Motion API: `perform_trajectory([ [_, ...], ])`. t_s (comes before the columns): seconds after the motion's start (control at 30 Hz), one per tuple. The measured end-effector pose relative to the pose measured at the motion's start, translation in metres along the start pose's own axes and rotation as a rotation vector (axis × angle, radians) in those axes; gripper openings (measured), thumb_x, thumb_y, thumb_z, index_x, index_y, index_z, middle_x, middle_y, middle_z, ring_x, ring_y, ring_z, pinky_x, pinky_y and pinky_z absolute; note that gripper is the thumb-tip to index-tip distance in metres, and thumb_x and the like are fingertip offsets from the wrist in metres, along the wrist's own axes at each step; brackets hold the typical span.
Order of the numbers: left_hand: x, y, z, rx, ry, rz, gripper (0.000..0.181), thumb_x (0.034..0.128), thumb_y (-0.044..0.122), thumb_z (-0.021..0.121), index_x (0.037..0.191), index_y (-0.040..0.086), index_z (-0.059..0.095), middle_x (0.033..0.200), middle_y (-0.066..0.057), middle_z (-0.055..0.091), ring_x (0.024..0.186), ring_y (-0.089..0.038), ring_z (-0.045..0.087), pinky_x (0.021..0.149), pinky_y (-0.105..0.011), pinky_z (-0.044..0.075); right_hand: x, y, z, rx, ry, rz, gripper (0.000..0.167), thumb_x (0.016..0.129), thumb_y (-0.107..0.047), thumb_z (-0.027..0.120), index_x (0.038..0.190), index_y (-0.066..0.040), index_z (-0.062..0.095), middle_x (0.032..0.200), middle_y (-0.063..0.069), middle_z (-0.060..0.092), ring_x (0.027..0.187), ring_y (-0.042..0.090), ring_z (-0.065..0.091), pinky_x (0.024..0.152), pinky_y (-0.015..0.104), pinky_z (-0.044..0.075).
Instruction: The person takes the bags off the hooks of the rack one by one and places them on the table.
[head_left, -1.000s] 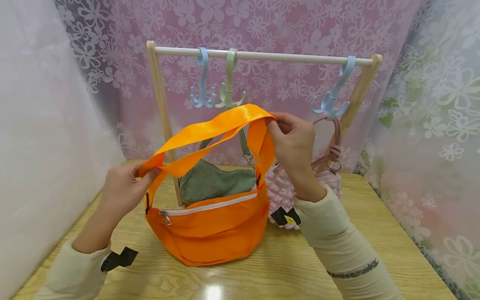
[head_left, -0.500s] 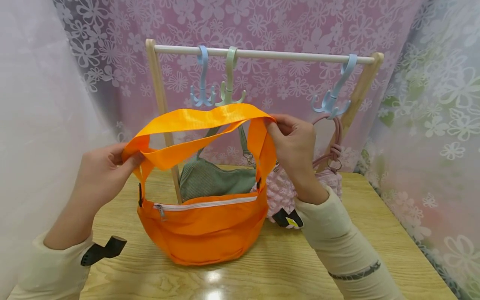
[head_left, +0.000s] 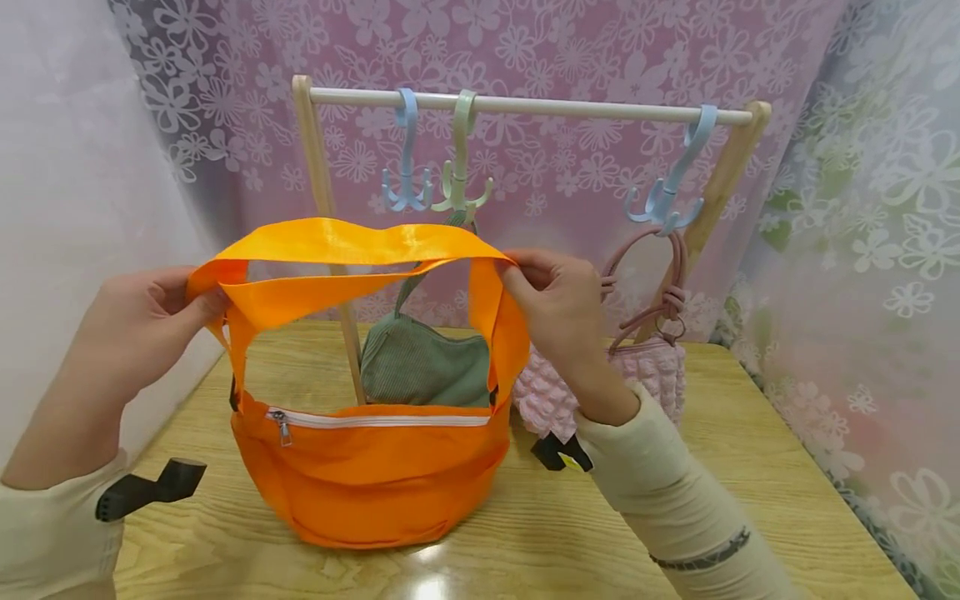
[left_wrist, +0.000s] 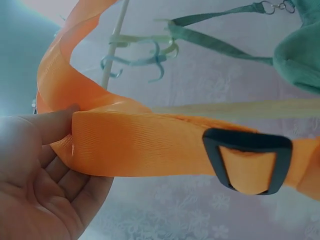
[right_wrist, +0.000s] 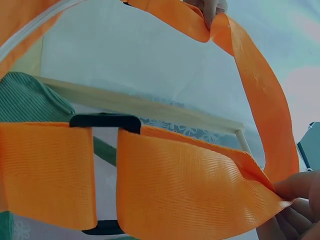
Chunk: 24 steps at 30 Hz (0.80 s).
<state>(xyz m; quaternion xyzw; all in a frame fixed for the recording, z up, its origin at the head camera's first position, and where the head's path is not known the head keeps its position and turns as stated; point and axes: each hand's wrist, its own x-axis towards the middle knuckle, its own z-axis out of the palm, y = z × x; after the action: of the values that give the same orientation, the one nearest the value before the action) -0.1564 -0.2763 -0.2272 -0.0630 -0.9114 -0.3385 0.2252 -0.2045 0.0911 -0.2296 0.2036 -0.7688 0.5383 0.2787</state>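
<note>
An orange bag [head_left: 375, 483] with a white zipper hangs upright from its wide strap [head_left: 330, 242], low over the table. My left hand [head_left: 142, 325] pinches the strap at its left end between thumb and fingers; in the left wrist view that hand [left_wrist: 45, 175] grips it beside a black buckle [left_wrist: 247, 160]. At the strap's right end my right hand [head_left: 562, 308] pinches it, and the right wrist view shows these fingertips [right_wrist: 295, 192] on the folded webbing. Between the two hands the strap is spread in a wide loop.
Behind stands a wooden rack with a white rail [head_left: 570, 107]. Two blue hooks [head_left: 406, 158] [head_left: 675, 175] and a green hook [head_left: 460, 158] hang there. A green bag [head_left: 423, 362] and a pink bag [head_left: 652, 371] are behind the orange one, on the wooden table [head_left: 675, 517].
My left hand has moved left, widening the strap loop. The right hand has shifted slightly left and down. The orange bag has moved left with them.
</note>
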Motion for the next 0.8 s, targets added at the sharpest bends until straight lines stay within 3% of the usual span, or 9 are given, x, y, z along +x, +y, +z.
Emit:
perform_trajectory([
  [0.27,0.001,-0.012,-0.024,0.005,-0.026,-0.093,0.047,0.0962,0.037,0.060,0.125,-0.001,0.064,0.077,0.033,0.059,0.084,0.005,0.048,0.085,-0.039,0.039,-0.009,-0.004,0.019,0.047,-0.063,0.019,0.016,0.091,-0.008,0.068,0.102,0.002,0.075,0.094,0.013,0.074,0.084,0.017,0.073,0.076,0.029,0.058],
  [0.33,-0.001,-0.017,-0.026,-0.012,-0.020,-0.086,0.046,0.0973,0.034,0.059,0.125,-0.003,0.062,0.077,0.033,0.058,0.083,0.006,0.047,0.092,-0.054,0.038,-0.010,-0.005,0.023,0.061,-0.070,0.002,0.015,0.091,-0.007,0.068,0.100,0.002,0.075,0.093,0.013,0.074,0.083,0.017,0.073,0.075,0.029,0.058],
  [0.5,0.000,-0.026,-0.030,-0.030,-0.006,-0.076,0.045,0.0993,0.028,0.056,0.124,-0.009,0.059,0.071,0.038,0.053,0.080,0.009,0.045,0.099,-0.074,0.024,-0.013,-0.006,0.034,0.061,-0.079,-0.014,0.013,0.090,-0.008,0.069,0.097,0.001,0.076,0.090,0.011,0.074,0.080,0.016,0.072,0.074,0.028,0.058],
  [0.7,0.002,-0.043,-0.032,-0.017,-0.014,-0.088,0.046,0.1004,0.028,0.055,0.124,-0.011,0.057,0.068,0.038,0.051,0.076,0.013,0.043,0.096,-0.078,0.024,-0.015,-0.005,0.047,0.015,-0.113,-0.001,0.013,0.090,-0.008,0.069,0.097,0.001,0.076,0.087,0.010,0.074,0.077,0.015,0.072,0.071,0.027,0.058],
  [0.8,0.005,-0.051,-0.032,-0.015,-0.048,-0.110,0.049,0.1004,0.029,0.054,0.125,-0.012,0.056,0.070,0.033,0.055,0.074,0.013,0.043,0.095,-0.079,0.023,-0.017,-0.004,0.053,0.011,-0.132,0.030,0.013,0.090,-0.007,0.068,0.097,0.002,0.075,0.087,0.011,0.074,0.076,0.017,0.072,0.070,0.027,0.058],
])
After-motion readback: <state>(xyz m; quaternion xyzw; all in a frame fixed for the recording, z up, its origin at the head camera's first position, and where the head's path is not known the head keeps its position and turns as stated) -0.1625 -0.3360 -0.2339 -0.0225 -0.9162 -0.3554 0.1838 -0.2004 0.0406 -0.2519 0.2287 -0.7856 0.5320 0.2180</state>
